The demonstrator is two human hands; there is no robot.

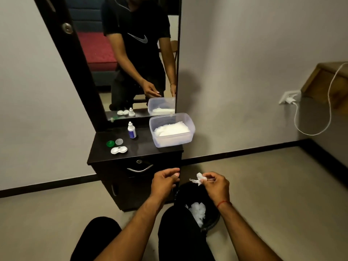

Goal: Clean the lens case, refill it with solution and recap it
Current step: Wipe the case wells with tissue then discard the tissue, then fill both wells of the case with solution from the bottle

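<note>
On the dark bench [143,150], well beyond and left of the left fingers, lie two loose caps, one green [110,143] and one clear [119,141]. Just nearer sits the single white lens case [119,150], its two wells uncapped and their contents too small to make out. One solution bottle [132,130] stands upright behind, its label unreadable. One clear plastic tub [171,129] of white wadding sits at the bench's right edge. Bare benchtop lies between case and tub. The left hand [164,182] hangs before the drawer, fingers loosely curled with nothing seen in them. The right hand [216,187] pinches a crumpled white tissue [199,178] in its fingers, with a thin pale sliver beside it that cannot be identified. Directly below those fingers, a black bin [212,221] holding white wads is partly hidden by a knee.
</note>
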